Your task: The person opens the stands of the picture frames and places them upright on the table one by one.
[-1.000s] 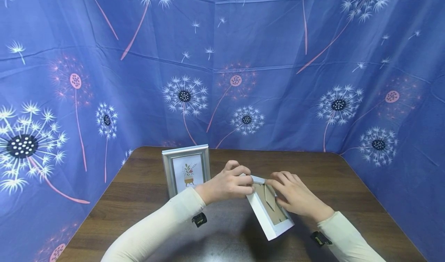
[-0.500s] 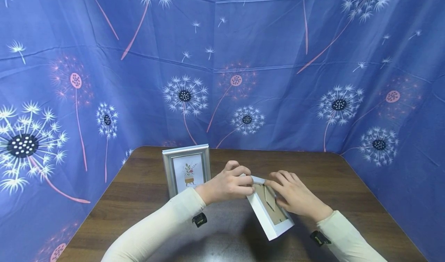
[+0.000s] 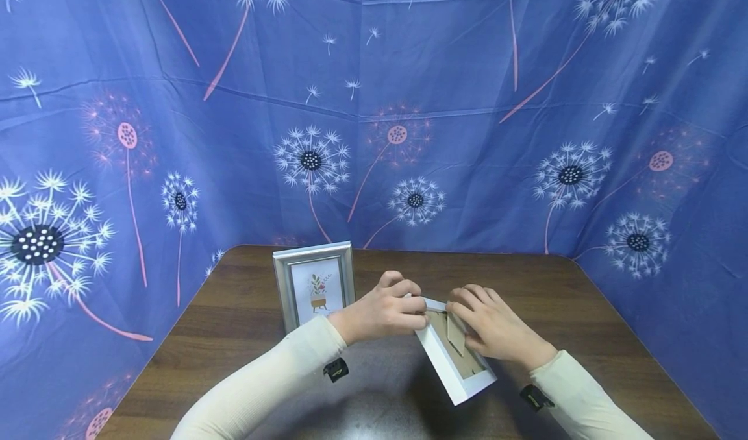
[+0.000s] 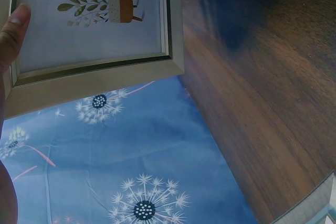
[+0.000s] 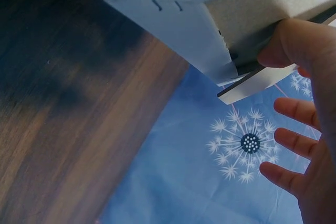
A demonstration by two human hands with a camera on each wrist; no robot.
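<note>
In the head view my left hand [image 3: 386, 310] grips the upper left edge of a picture frame [image 3: 438, 362], held tilted with its brown back facing me. The left wrist view shows the front of this frame [image 4: 100, 85], with a potted-plant print behind it and my thumb [image 4: 14, 32] at its edge. My right hand [image 3: 497, 326] pinches the fold-out stand [image 3: 457, 335] on the frame's back. From the right wrist, the stand [image 5: 257, 85] angles away from the backing, my thumb [image 5: 283, 48] against it, the other fingers spread apart.
A second, silver-grey picture frame [image 3: 283, 291] stands upright behind my left forearm, its plant print facing me. The brown wooden table [image 3: 234, 336] meets a blue dandelion-patterned cloth [image 3: 374, 167] at the back and sides.
The stand tilts out a little further from the frame's back as my right fingers shift on it. My left hand stays in place; the held frame's lower end has moved slightly.
</note>
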